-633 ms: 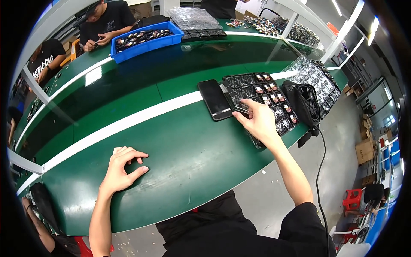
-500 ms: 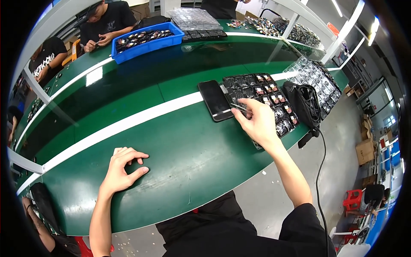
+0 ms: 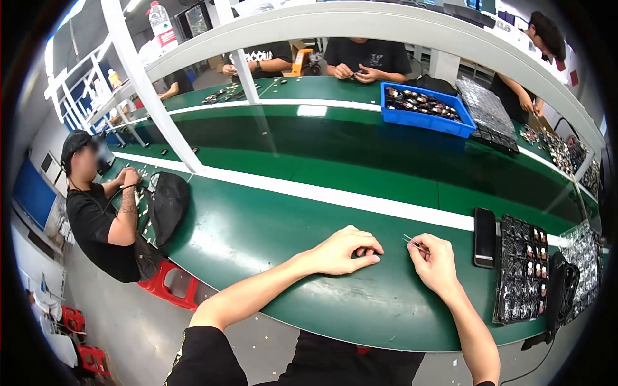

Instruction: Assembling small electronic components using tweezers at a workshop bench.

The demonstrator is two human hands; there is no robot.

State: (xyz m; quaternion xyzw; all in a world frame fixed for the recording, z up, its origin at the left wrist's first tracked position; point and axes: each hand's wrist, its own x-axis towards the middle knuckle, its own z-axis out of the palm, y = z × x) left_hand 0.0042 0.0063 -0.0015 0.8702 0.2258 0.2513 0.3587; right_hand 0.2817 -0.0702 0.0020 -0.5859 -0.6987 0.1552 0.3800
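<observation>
My right hand point(image 3: 435, 262) pinches a pair of thin metal tweezers point(image 3: 416, 244) above the green table, their tips pointing toward my left hand. My left hand point(image 3: 347, 249) rests on the tabletop close by, fingers loosely curled with a small gap to the thumb; nothing shows in it. To the right of my right hand lies a dark phone point(image 3: 484, 237). Beside the phone is a black compartment tray point(image 3: 512, 283), with small copper-and-white parts in some of its pockets.
A black cable bundle point(image 3: 562, 289) and a clear plastic tray point(image 3: 589, 257) lie at the right end. A blue bin point(image 3: 428, 119) of small parts stands across the table. A co-worker point(image 3: 96, 206) sits at the left by a black bag point(image 3: 168, 206). A white upright point(image 3: 151, 90) and rail cross above.
My view has swung left. My right hand has left the tray and phone with the tweezers and come near my left hand. My left hand's fingers have curled closer to the thumb.
</observation>
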